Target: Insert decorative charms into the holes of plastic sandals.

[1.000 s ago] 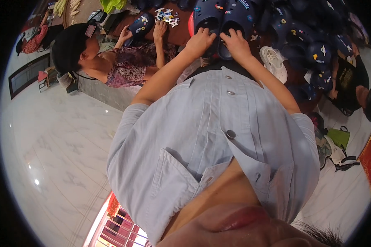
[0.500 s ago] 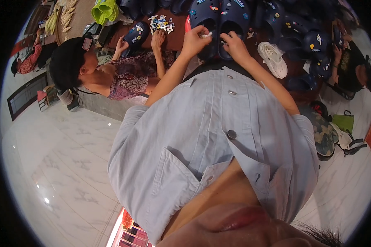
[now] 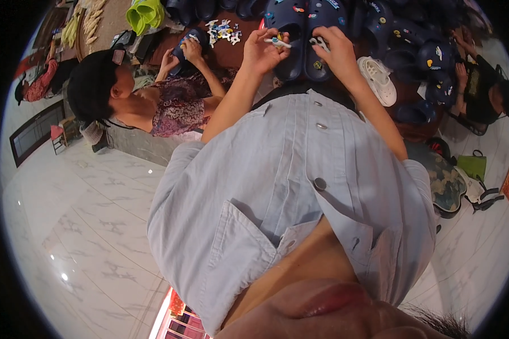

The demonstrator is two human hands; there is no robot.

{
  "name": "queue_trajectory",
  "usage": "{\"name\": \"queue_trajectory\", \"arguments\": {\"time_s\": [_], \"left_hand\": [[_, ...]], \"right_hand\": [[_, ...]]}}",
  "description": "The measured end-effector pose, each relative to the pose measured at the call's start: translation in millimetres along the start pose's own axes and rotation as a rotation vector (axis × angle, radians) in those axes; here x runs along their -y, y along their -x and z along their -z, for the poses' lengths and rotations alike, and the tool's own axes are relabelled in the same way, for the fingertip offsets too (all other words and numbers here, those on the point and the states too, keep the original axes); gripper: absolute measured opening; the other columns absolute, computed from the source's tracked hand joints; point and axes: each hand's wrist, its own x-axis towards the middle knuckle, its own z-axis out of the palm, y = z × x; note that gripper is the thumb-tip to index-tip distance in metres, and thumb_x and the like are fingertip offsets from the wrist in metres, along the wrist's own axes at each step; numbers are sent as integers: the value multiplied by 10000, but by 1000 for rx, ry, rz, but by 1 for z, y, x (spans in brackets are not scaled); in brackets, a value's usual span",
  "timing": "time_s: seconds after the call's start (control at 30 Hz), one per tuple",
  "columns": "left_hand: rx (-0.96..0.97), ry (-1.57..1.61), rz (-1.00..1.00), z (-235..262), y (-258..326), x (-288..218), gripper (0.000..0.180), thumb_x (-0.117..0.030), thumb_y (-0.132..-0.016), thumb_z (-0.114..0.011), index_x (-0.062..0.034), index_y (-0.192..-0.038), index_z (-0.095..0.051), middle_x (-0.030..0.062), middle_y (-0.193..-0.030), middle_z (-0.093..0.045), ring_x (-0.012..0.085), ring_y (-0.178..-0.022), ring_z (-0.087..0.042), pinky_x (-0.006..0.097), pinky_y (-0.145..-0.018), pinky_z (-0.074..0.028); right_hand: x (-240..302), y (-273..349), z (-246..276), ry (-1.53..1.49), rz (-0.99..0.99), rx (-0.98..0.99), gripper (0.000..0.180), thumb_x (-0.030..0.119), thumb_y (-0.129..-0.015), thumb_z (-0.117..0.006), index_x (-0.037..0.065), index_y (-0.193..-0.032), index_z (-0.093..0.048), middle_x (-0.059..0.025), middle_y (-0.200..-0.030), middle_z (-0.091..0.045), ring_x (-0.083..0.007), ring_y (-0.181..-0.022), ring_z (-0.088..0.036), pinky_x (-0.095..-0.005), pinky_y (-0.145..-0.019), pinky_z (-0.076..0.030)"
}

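Two navy clogs with holes (image 3: 288, 17) stand side by side at the table's edge in front of me, small colourful shoe charms on their tops. My left hand (image 3: 261, 53) is over the left clog's opening, turned partly palm up, its fingers closed on small white and blue shoe charms (image 3: 278, 42). My right hand (image 3: 338, 55) is over the right clog, thumb and fingertips pinching a small white piece (image 3: 320, 43) that looks like a shoe charm. A small round yellowish charm (image 3: 317, 65) shows on the right clog's inside, near the heel.
A white clog (image 3: 377, 81) lies right of my right hand. More navy clogs (image 3: 404, 56) crowd the right side. Loose charms (image 3: 223, 32) are heaped at the left. A person in a black cap (image 3: 99, 87) works on a navy clog (image 3: 189, 51); another person (image 3: 483, 85) sits far right.
My left hand has turned palm up, showing the charms in it. My right hand has shifted right and lifted slightly. The person at left has moved a hand from the table onto their clog.
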Motion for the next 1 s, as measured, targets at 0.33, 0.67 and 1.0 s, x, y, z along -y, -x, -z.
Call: {"name": "queue_trajectory", "arguments": {"time_s": [0.33, 0.67, 1.0], "left_hand": [[-151, 32, 62, 18, -21, 24, 245, -322, -922, -534, -100, -937, -637, 62, -1003, -653, 250, -962, -622, 422, -841, -519], [-146, 301, 121, 13, -3, 17, 212, -183, -876, -593, 14, -946, -630, 234, -1105, -596, 361, -1047, -581, 454, -820, -527], [-133, 171, 82, 8, -5, 21, 405, -121, -875, -521, 17, -1256, -531, 238, -1209, -545, 369, -1115, -562, 485, -901, -513]], "right_hand": [[39, -4, -48, 454, 385, 167, 366, 115, -774, -683, 170, -1131, -630, -46, -1219, -560, -245, -1007, -613, -374, -778, -537], [-17, 12, -18, 665, 245, 202, 112, 130, -806, -615, 98, -908, -649, -62, -921, -605, -252, -946, -600, -369, -741, -542], [-38, 22, -20, 621, 182, 251, 148, 77, -780, -625, 74, -927, -642, -89, -930, -622, -284, -954, -612, -403, -780, -519]]}}
